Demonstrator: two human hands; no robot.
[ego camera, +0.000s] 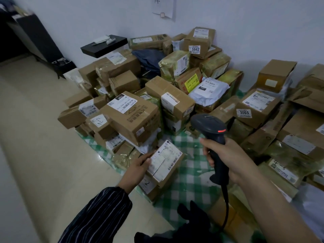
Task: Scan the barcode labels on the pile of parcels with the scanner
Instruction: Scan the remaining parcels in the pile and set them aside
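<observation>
Dim, flat light over a plain white wall with a paper sheet stuck high on it, glossy beige floor tiles running off left, a dark cabinet in the far left corner, and a green-and-white checked cloth spread on the floor

This looks like a small parcel collection or sorting room. Taped cardboard parcels and poly mailers bearing shipping labels are heaped across the centre and right of the frame, on a green checked cloth over a pale floor, against a white wall. A 5942 sticker and a 3003 sticker mark two boxes; a corded barcode scanner shows at lower centre.
</observation>
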